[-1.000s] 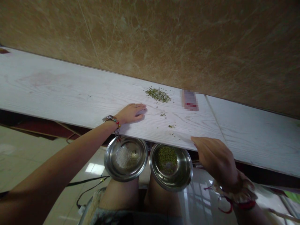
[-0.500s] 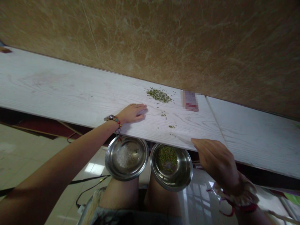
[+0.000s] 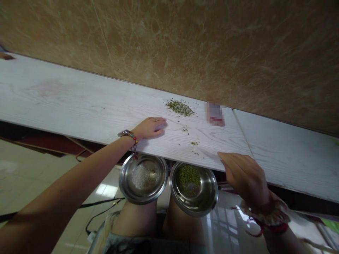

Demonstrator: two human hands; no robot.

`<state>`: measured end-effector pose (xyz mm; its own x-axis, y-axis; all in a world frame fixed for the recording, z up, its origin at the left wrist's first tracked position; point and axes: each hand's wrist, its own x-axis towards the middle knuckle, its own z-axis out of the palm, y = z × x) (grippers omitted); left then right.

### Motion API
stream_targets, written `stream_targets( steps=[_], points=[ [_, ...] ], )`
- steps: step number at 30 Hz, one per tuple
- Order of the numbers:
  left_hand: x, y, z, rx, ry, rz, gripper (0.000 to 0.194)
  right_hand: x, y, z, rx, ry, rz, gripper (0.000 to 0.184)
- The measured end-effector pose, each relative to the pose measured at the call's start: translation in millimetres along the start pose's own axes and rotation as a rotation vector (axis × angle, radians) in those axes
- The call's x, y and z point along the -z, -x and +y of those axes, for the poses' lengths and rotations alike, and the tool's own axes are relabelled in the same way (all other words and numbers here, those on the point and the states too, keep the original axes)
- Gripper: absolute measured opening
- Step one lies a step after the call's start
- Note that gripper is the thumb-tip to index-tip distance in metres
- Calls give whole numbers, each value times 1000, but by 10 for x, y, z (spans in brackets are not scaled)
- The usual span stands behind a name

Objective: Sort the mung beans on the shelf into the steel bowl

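The right hand (image 3: 245,174) is shifting slightly forward, its grip unclear; the left hand (image 3: 149,128) is resting, grip wide, near beans (image 3: 180,107).

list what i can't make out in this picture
All in the head view:
Pinkish-grey rectangular object: identity masked by pixel blocks.
Small brown object: cut off by the left edge.
Right hand: anything it might hold is hidden by the hand itself.
White granular heap in the left round steel bowl: too blurred to identify.
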<state>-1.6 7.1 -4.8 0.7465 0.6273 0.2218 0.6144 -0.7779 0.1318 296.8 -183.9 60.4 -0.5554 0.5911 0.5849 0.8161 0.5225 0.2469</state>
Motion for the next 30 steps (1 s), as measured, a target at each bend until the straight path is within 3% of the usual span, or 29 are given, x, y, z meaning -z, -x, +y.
stream_targets(
  steps=[18, 24, 30],
  points=[
    [8, -7, 18, 11, 11, -2, 40, 16, -165, -165, 12, -88, -24, 30],
    [-2, -6, 11, 5, 2, 9, 39, 226, -206, -314, -23, -210, -66, 25],
    [2, -4, 7, 0, 15, 16, 38, 397, -286, -399, -24, -304, -141, 38]
  ],
)
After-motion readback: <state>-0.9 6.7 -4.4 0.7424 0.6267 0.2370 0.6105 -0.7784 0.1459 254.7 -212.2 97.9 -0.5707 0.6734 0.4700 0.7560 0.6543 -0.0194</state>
